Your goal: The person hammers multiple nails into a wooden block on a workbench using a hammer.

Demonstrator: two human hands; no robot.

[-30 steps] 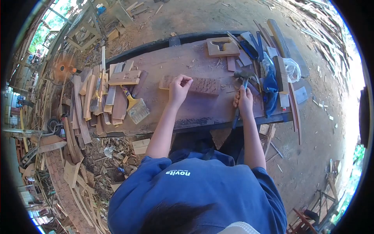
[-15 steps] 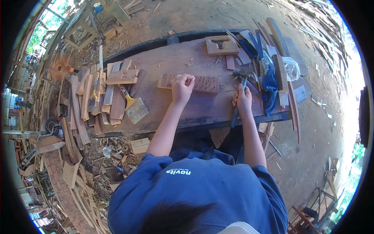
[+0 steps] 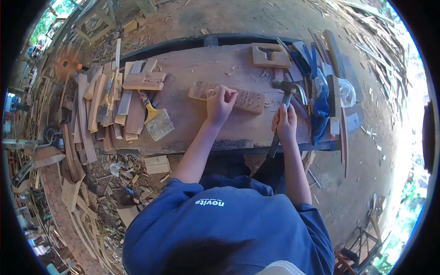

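1. Right hand: closed round hammer handle, head sticking out past thumb.
2. Left hand: thumb and fingertips pinched together at wooden block; can't tell if anything's between them.
3. Block lies on table, between brush and hammer.

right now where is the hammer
In the head view, the hammer is upright in the right hand, between the wooden block to its left and the blue cloth to its right.
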